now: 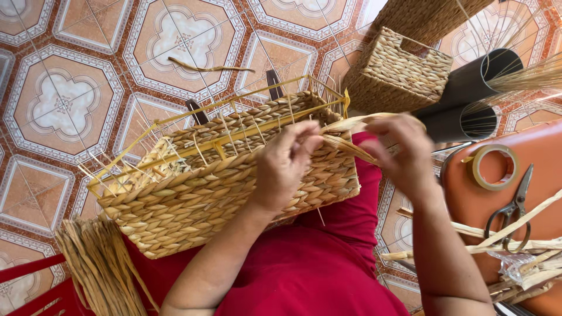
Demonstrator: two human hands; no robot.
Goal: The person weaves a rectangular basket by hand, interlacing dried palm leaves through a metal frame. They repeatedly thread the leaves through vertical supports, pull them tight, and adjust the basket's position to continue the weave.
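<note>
A half-woven straw basket (pixel 193 187) on a yellow wire frame (pixel 234 126) rests on my lap, over red cloth. My left hand (pixel 285 167) presses on the basket's upper right rim, fingers pinched on a pale straw strand (pixel 351 146). My right hand (pixel 404 155) grips the same strand just right of the basket's corner, pulling it taut between both hands. Thin loose stalks stick up from the frame.
A finished woven basket (pixel 395 73) and two dark tubes (pixel 468 99) holding stalks lie on the patterned tile floor. An orange stool (pixel 468 199) at right carries a tape roll (pixel 494 167), scissors (pixel 514 210) and straw scraps. A straw bundle (pixel 99 269) lies lower left.
</note>
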